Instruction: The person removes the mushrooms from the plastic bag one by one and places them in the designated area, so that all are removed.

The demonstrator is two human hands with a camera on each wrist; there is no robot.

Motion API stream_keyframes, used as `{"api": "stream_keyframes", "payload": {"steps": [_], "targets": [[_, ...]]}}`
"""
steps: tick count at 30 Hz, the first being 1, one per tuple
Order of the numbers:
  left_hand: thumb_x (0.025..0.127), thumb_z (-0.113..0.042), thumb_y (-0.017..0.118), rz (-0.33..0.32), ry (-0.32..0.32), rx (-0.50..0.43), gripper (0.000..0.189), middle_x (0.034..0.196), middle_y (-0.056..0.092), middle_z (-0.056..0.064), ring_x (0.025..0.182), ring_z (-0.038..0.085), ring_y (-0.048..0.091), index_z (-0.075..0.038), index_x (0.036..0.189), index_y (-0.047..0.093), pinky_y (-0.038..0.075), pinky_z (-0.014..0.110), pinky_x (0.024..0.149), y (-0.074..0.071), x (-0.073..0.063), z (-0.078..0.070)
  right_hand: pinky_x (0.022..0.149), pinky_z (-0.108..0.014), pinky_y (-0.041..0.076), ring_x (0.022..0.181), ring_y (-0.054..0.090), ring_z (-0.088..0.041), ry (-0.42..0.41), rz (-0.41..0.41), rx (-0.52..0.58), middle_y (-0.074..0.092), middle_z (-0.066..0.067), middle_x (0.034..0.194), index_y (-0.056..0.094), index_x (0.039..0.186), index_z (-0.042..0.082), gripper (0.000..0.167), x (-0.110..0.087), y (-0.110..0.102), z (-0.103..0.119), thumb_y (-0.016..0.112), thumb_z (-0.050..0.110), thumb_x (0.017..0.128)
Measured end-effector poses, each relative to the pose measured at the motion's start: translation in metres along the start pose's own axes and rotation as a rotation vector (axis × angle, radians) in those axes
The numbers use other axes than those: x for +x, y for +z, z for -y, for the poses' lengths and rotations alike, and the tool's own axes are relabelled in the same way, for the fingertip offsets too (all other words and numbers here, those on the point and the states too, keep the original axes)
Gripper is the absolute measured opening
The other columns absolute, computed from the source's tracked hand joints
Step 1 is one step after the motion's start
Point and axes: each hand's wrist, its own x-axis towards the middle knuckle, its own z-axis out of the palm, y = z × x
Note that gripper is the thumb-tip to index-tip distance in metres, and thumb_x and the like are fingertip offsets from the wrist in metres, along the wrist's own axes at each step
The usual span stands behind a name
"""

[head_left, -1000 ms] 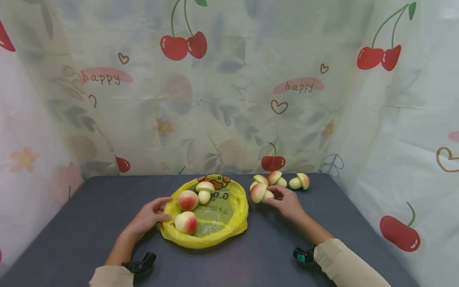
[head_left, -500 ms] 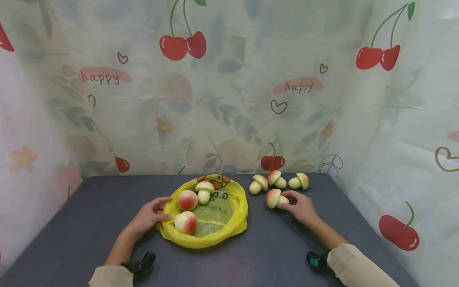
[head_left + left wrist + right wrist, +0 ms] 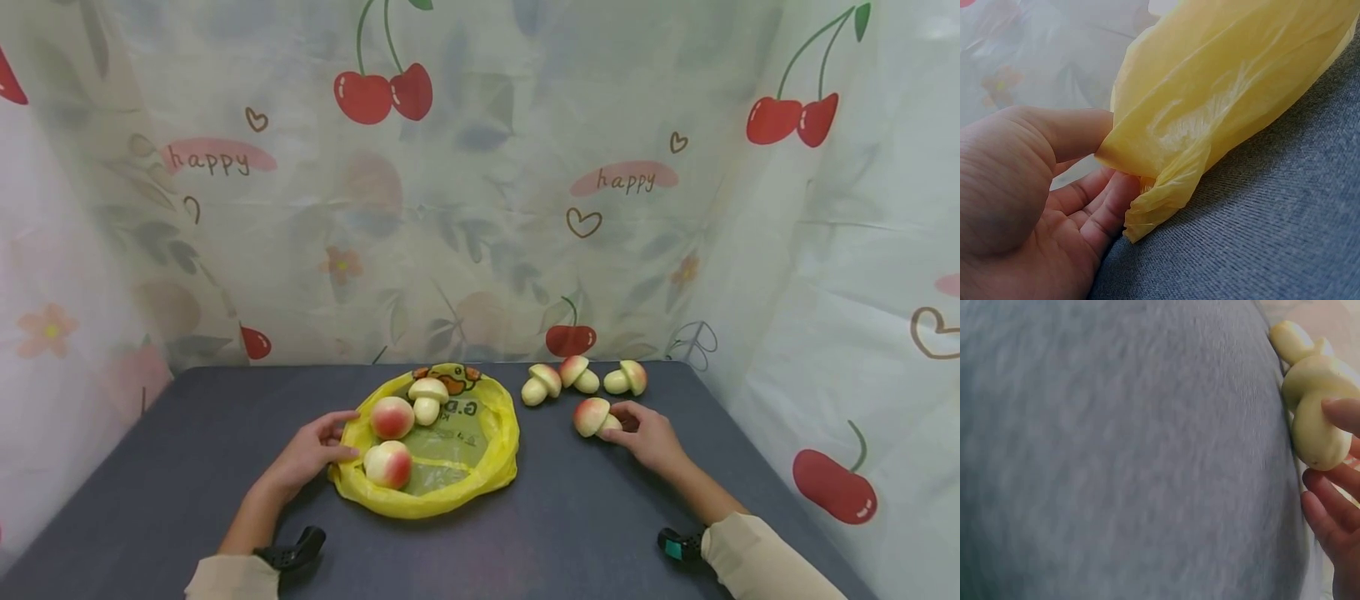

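Observation:
In the head view a yellow plastic bag lies spread with its mouth up and its rim rolled into a ring. Inside it are several toy mushrooms, one with a pale cap and others with red-tinged caps. My left hand pinches the bag's left rim; the left wrist view shows thumb and fingers at the yellow film. To the right of the bag, my right hand holds a red-tinged toy mushroom by its stem. The right wrist view shows that pale stem between thumb and fingers.
Near the table's back edge, 3 more toy mushrooms lie behind my right hand: one at left, one in the middle and one at right. Cherry-printed curtains hang behind and beside the dark table.
My right hand has moved right and slightly nearer with the toy mushroom, away from the back group, uncovering those mushrooms. My left hand and the bag have stayed where they were.

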Motion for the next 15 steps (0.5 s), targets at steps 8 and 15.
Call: {"api": "stream_keyframes", "payload": {"steps": [8, 15], "targets": [[0.086, -0.015, 0.074, -0.011, -0.006, 0.018, 0.066, 0.112, 0.062, 0.018, 0.088, 0.023, 0.06, 0.0, 0.142, 0.044, 0.05, 0.03, 0.073, -0.001, 0.005, 0.008, 0.074, -0.039, 0.051, 0.091, 0.066, -0.026, 0.01, 0.005, -0.023, 0.068, -0.013, 0.107, 0.065, 0.117, 0.002, 0.047, -0.004, -0.012, -0.01, 0.078, 0.033, 0.083], [0.087, -0.012, 0.073, -0.003, -0.004, 0.013, 0.064, 0.112, 0.061, 0.019, 0.088, 0.023, 0.059, 0.002, 0.142, 0.043, 0.05, 0.029, 0.073, 0.0, 0.002, 0.003, 0.074, -0.041, 0.051, 0.09, 0.065, -0.026, 0.018, -0.002, -0.078, 0.067, -0.012, 0.107, 0.064, 0.117, 0.004, 0.048, -0.009, -0.025, -0.024, 0.077, 0.035, 0.084]]}}
